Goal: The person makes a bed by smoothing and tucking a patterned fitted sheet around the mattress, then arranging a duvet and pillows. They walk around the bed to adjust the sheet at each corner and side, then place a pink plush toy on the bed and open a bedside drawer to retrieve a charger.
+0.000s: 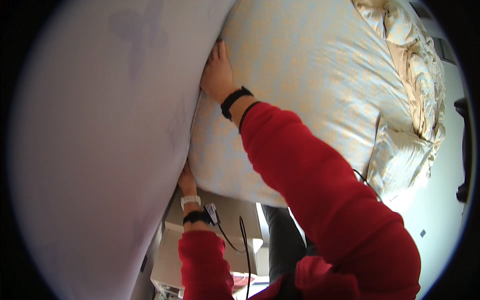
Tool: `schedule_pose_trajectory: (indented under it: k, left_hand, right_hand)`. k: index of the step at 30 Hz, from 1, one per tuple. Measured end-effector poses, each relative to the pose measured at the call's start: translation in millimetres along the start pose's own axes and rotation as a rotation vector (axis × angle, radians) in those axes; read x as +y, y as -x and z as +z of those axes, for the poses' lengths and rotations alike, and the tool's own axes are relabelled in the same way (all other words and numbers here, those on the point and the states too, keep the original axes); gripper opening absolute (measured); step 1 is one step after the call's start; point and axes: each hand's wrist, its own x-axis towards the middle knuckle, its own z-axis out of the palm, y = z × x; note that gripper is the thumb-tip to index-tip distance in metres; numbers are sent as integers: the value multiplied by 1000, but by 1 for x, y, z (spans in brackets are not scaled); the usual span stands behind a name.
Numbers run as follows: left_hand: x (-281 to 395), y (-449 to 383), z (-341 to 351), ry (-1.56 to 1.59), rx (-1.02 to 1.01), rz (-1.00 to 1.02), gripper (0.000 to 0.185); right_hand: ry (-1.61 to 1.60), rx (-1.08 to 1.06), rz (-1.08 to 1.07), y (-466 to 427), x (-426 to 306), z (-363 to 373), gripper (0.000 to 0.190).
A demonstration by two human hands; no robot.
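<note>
My right hand (217, 73) lies along the seam between a mattress in a floral sheet (300, 75) and a tall pale surface with a lilac butterfly print (123, 123). Its fingers point up the seam and are partly hidden there, so a grip cannot be made out. Closer to me, my left hand (187, 179) reaches in at the mattress corner. The fingers of that hand are out of sight between the mattress and the pale surface. Black bands circle both wrists, and the left one also has a white bracelet (190, 201).
A pillow (397, 161) and a rumpled quilt (420, 86) lie on the bed's far right side. Below the mattress corner stands a light-coloured cabinet (213, 210). A black cable (245, 243) hangs beside my left forearm. My dark-trousered leg (283, 240) is close to the bed.
</note>
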Motion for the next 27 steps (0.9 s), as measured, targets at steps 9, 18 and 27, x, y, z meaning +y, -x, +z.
schedule_pose_trajectory:
  k: [9,18,27]
  left_hand:
    - [-1,7,0,-36,58,-86,42]
    - [-64,7,1,-626,8,261,49]
    - [-51,3,-33,-908,-355,38,50]
  right_hand:
    - [-186,-149,-254,109,-108,-13,52]
    - [-825,249,-384,271,-15,93,39]
    - [-1085,29,-405,425,61,114,39]
